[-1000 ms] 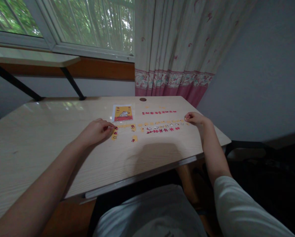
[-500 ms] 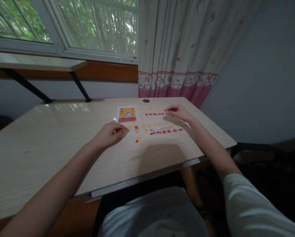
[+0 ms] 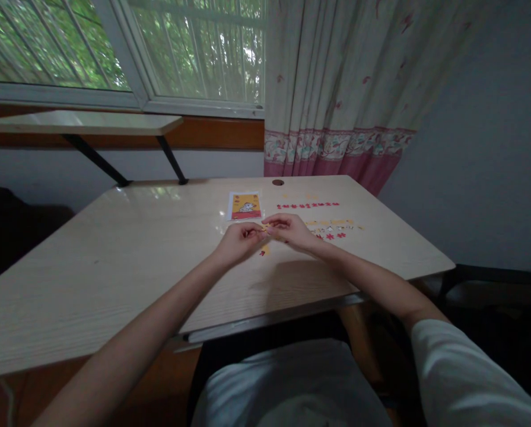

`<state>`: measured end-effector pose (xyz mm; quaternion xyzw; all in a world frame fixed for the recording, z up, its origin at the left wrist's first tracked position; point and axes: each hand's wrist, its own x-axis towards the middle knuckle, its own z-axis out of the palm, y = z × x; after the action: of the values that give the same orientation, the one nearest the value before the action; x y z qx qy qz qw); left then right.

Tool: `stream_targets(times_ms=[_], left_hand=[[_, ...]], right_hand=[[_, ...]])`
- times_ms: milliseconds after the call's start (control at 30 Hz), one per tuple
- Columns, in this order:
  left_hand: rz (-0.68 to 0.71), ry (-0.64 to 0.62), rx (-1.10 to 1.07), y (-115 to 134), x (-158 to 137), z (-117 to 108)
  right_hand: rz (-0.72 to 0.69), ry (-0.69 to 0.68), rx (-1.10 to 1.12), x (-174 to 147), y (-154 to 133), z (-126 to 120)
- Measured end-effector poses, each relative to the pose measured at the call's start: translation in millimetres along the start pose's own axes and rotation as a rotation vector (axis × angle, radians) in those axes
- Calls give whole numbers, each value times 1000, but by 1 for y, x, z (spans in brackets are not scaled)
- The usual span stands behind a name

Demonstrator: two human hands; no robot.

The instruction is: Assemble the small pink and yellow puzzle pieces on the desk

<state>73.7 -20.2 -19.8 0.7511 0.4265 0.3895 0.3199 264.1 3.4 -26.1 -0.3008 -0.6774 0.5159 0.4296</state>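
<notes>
My left hand [image 3: 239,242] and my right hand [image 3: 292,230] meet over the desk, fingertips nearly touching. Both are closed in a pinch at a small yellow puzzle piece [image 3: 266,227], partly covered by the fingers. Just below them lies a yellow-and-red piece [image 3: 264,251]. Beyond my left hand is a picture card [image 3: 246,206] with a white animal on yellow and red. A row of red pieces [image 3: 308,206] lies past my right hand. More red pieces [image 3: 336,236] and a row of pale and yellow pieces [image 3: 340,225] are partly hidden behind my right hand and wrist.
The wooden desk [image 3: 140,255] carries a raised shelf [image 3: 82,123] on black supports at the back left. A round cable hole [image 3: 278,182] sits near the back edge. Behind stand a window and a patterned curtain [image 3: 336,107]; a wall rises on the right.
My right hand has moved left from the far row of red pieces to meet my left hand. The view has shifted a little to the left.
</notes>
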Motion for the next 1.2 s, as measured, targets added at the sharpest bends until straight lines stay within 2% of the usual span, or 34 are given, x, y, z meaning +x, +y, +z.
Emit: stream_targets(times_ms=[133,267,400,567,833,1200], left_hand=[[-30,79,-132,-5,3,-1],[-50,123,-276,-7,4,-2],[-65,133,-298,-5,3,-3],[-70,110,-306,0,2,-5],[-27,199,-354,-1,2,-9],[-30,149,-202,1,2,-9]], right_hand=[[-45,12,-64,-3,3,2],[-176,97,-315,-7,-1,1],[-332,152,-562,-10,-7,0],[-486,164,-670,-10,-7,-1],[-413,270,-692,-10,-3,-4],[-453,165,-794,-9,-3,-6]])
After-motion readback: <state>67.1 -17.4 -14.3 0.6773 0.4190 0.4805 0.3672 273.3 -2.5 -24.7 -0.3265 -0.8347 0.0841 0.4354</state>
